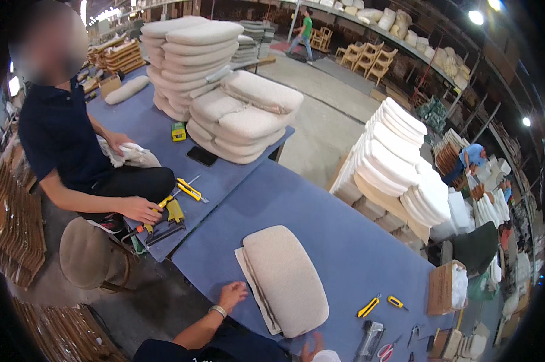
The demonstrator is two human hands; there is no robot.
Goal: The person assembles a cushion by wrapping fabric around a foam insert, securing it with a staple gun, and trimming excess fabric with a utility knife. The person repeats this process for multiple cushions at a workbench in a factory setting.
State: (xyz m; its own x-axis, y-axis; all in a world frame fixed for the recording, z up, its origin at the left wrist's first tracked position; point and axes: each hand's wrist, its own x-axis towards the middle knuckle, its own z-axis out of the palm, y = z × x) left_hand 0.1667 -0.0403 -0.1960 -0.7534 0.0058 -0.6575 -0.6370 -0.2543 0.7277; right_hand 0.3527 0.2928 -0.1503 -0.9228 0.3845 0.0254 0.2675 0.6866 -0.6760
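On the blue-covered table (369, 241) before me lies a beige padded cushion (287, 280), rounded at its right side. A flat light strip of fabric or board (257, 295) shows along its left edge. My left hand (233, 295), with a band on the wrist, is just left of that strip, fingers stretched out and holding nothing. At the picture's lower edge my right hand (310, 349) shows only in part, close to the cushion's near end. Its visible fingers are apart, and something white (327, 356) is beside it, too cut off to name.
Right of the cushion lie a yellow cutter (369, 305), a screwdriver (396, 301), a staple gun (370, 339) and scissors (388, 350). A cardboard box (442, 289) stands beyond. Cushion stacks (242, 117) rise at the back. A co-worker (61, 139) at left touches a yellow tool (175, 210).
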